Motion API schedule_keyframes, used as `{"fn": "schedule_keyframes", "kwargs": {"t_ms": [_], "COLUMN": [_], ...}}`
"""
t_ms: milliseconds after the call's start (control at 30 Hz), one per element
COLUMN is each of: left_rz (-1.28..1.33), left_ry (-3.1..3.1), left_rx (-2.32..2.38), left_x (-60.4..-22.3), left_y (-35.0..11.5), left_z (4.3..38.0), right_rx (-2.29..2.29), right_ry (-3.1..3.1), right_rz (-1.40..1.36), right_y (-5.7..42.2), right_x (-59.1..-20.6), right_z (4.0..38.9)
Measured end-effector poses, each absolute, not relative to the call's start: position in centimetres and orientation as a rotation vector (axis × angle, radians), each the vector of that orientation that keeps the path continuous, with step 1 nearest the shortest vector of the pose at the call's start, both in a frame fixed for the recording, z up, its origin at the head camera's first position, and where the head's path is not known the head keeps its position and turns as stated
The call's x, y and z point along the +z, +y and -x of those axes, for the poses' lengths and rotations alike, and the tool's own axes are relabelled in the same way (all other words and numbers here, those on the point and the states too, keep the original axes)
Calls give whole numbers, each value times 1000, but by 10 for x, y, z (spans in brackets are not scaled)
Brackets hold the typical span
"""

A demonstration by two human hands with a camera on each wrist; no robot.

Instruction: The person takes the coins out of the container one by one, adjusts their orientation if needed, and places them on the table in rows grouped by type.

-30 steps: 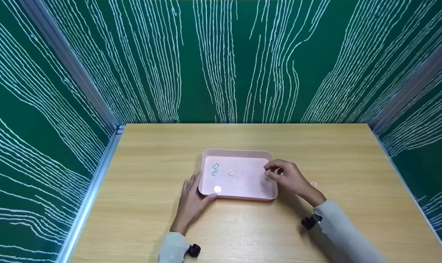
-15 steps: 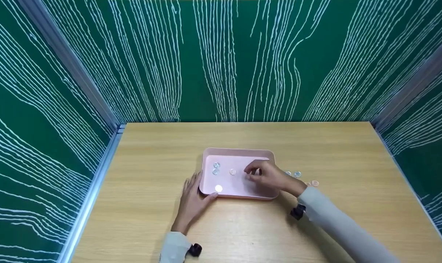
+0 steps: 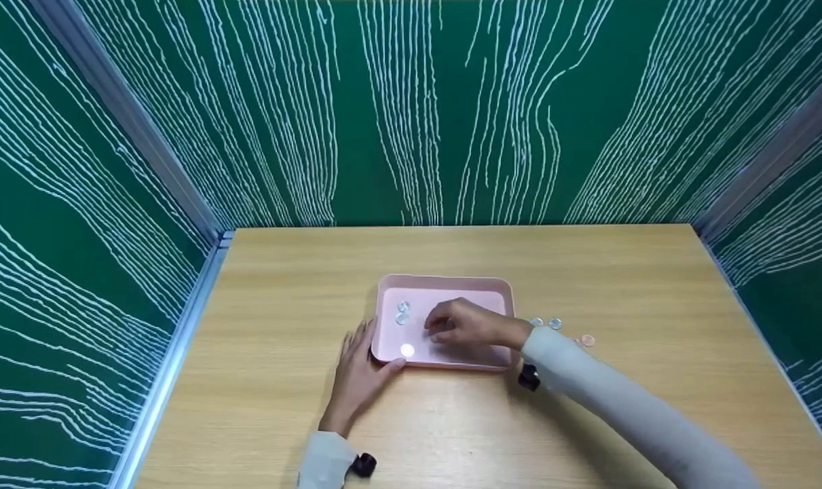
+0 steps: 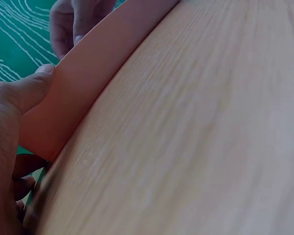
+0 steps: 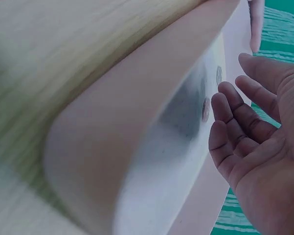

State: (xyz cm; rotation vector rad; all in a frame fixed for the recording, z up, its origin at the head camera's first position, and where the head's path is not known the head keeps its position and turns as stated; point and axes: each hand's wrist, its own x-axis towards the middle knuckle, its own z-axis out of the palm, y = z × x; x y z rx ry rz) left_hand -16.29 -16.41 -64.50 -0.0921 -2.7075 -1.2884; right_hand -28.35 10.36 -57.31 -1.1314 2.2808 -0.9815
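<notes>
Fingers of the right hand (image 3: pixel 468 324), loosely bent around nothing visible, hover over the tray (image 3: pixel 444 281), its corner held by the left hand (image 3: pixel 360 380). Inside lie 2 coins (image 3: pixel 402 318) (at least 3 more outside); coin-moving seems in hand, next needing a careful pinch.

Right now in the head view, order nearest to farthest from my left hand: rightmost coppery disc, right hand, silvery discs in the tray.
1. Silvery discs, left in the tray
2. Right hand, over the tray's middle
3. Coppery disc, on the table, right
</notes>
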Motion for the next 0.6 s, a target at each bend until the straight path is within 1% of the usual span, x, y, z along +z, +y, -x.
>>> {"fn": "schedule_keyframes", "kwargs": {"t_ms": [267, 600], "left_rz": [148, 157], "left_ry": [-2699, -2698], "left_rx": [-1244, -1228], "left_x": [-646, -648], "left_y": [-162, -166], "left_z": [164, 163], "right_rx": [-923, -847], "right_ry": [2255, 2230], "right_rz": [1193, 1301], "right_y": [84, 65], "right_x": [-574, -581], "right_z": [292, 293]}}
